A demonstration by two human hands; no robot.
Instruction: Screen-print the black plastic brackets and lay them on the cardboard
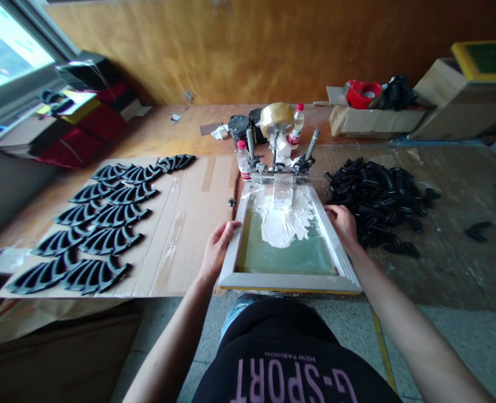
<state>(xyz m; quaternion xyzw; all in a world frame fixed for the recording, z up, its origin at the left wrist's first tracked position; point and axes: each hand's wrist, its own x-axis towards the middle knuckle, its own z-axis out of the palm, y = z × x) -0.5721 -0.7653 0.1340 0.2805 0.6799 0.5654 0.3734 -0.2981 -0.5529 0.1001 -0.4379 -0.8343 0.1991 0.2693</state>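
A silk-screen printing frame (290,281) with pale metal sides lies in front of me, its far end at a metal hinge clamp (268,178). Thick white ink (278,228) is smeared over the far half of its green mesh (290,260). A flat, light-coloured block (283,191) rests on the ink near the clamp. My left hand (219,246) grips the frame's left side, thumb and fingers closed at the edge. On the opposite side, my right hand (344,223) has its fingers curled at the right edge. What lies under the frame is hidden.
Rows of black curved parts (122,212) lie on cardboard (189,235) to the left. A pile of similar black parts (378,196) is on the right. Behind the clamp stand bottles (298,120), a dark tub (239,126) and a tape roll (276,117). Boxes (378,120) sit back right.
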